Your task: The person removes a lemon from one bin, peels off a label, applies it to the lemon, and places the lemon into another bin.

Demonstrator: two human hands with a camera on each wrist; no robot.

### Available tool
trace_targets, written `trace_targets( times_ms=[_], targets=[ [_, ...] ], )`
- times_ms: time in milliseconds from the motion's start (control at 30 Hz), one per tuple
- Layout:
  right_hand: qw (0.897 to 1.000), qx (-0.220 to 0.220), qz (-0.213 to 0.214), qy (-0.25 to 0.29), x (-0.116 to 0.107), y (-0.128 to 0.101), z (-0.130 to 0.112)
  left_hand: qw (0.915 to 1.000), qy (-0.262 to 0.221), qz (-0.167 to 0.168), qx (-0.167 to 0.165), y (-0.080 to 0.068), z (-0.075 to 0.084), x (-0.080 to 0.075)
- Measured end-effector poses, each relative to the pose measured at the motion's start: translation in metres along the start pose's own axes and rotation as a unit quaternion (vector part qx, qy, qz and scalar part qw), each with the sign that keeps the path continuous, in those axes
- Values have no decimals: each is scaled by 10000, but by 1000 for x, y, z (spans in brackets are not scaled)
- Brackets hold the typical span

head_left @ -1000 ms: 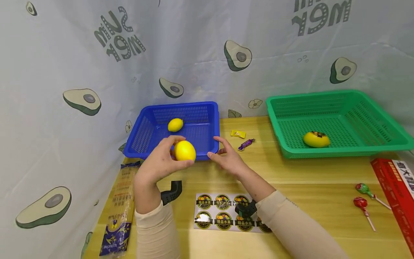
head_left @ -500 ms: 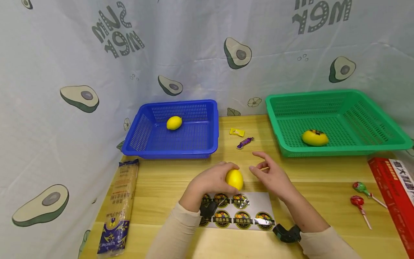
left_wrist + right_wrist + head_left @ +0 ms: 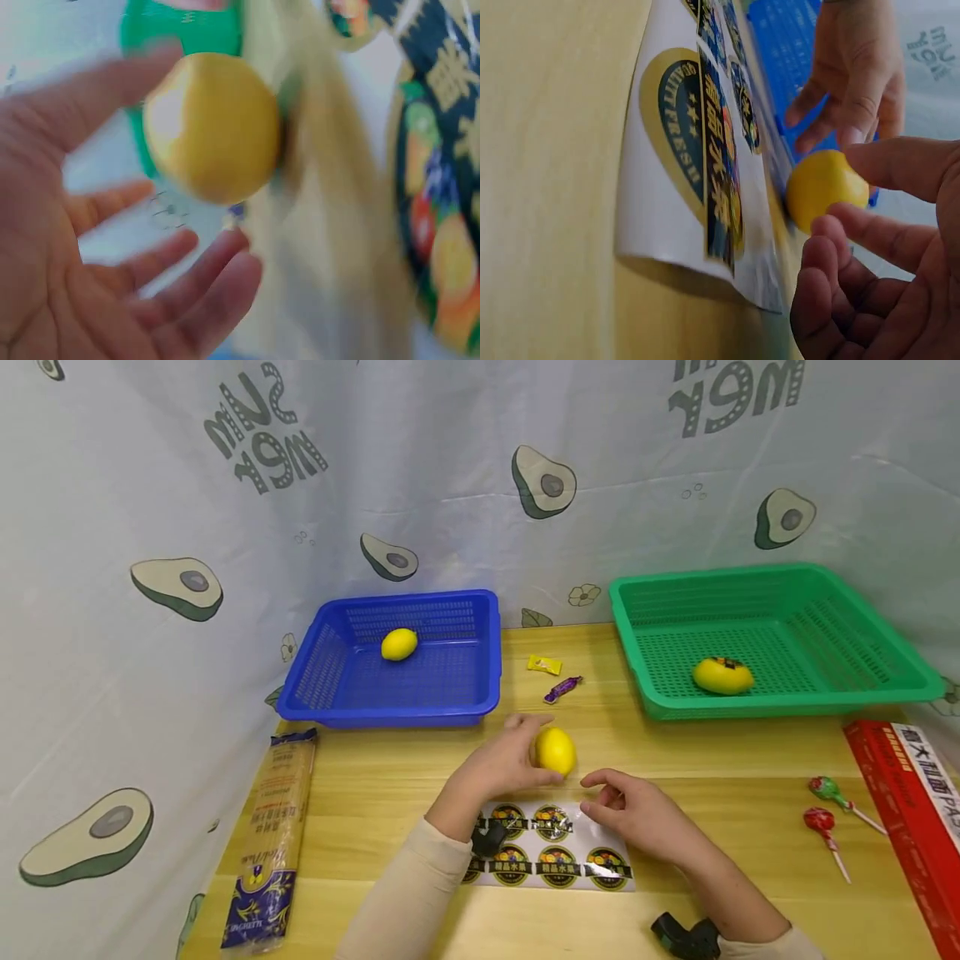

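Observation:
A yellow lemon point(image 3: 556, 752) sits on the wooden table just behind the sticker sheet point(image 3: 557, 843). My left hand point(image 3: 506, 758) is spread beside it, thumb and fingers at its near and far sides. In the left wrist view, the fingers of that hand stand apart from the lemon point(image 3: 214, 127), while the thumb tip overlaps its edge. My right hand point(image 3: 637, 814) hovers at the sheet's upper right corner with loosely bent fingers and holds nothing. Round fruit labels point(image 3: 686, 135) show on the sheet in the right wrist view, its near edge lifting slightly.
At the back left, a blue basket point(image 3: 390, 720) holds one lemon point(image 3: 399, 644). The green basket point(image 3: 795, 700) at right holds a labelled lemon point(image 3: 722, 677). Two wrapped candies point(image 3: 562, 689) lie between. Spaghetti point(image 3: 273, 835) lies left; lollipops point(image 3: 819, 818) and a red box point(image 3: 903, 810) lie right.
My left hand has carried the lemon from the blue basket's front edge rightward and down to the table, and its fingers have loosened. My right hand has moved from the basket to the sticker sheet.

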State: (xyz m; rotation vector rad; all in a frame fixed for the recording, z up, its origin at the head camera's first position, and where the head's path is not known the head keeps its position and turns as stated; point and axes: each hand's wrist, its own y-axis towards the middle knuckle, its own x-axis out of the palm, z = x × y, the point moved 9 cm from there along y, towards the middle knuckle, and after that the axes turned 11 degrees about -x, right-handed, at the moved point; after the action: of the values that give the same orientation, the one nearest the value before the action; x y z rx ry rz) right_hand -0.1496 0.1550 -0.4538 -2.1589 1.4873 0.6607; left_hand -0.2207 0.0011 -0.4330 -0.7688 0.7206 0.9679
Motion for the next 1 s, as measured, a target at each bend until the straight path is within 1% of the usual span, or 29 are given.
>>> trace_targets(
  times_ms=[67,100,133,200,267,333,367,433,533,633,767,900,1000],
  targets=[
    [9999,3,-111,-53,5,1,-2,9997,96,215,-14,-10,-3,-7],
    [9998,-53,-187,-88,7,1,-3,9995,163,256,26,-15,-3,-9],
    [9994,-157,-276,-109,9,2,-5,9994,255,210,70,-21,-3,-9],
    [9980,-424,-465,-113,13,4,-9,9988,379,-86,291,-33,0,0],
    [9955,-696,-648,-42,16,5,-13,9966,431,-506,496,-41,3,14],
    [9927,-892,-809,61,20,7,-15,9943,349,-861,522,-46,1,29],
    [9917,-943,-872,88,22,8,-15,9936,293,-970,496,-47,0,35],
    [9904,-1010,-946,77,25,9,-14,9935,235,-1053,372,-47,-5,43],
    [9894,-1040,-1015,-43,30,12,-11,9947,294,-963,191,-46,-11,49],
    [9895,-994,-1039,-147,31,15,-9,9958,451,-784,149,-45,-14,50],
    [9884,-975,-1154,-164,30,19,-10,9966,532,-623,89,-43,-15,49],
    [9875,-942,-1230,-305,30,22,-12,9968,533,-594,21,-43,-16,48],
    [9885,-850,-1192,-388,31,25,-11,9968,529,-597,25,-42,-16,48]
  ],
)
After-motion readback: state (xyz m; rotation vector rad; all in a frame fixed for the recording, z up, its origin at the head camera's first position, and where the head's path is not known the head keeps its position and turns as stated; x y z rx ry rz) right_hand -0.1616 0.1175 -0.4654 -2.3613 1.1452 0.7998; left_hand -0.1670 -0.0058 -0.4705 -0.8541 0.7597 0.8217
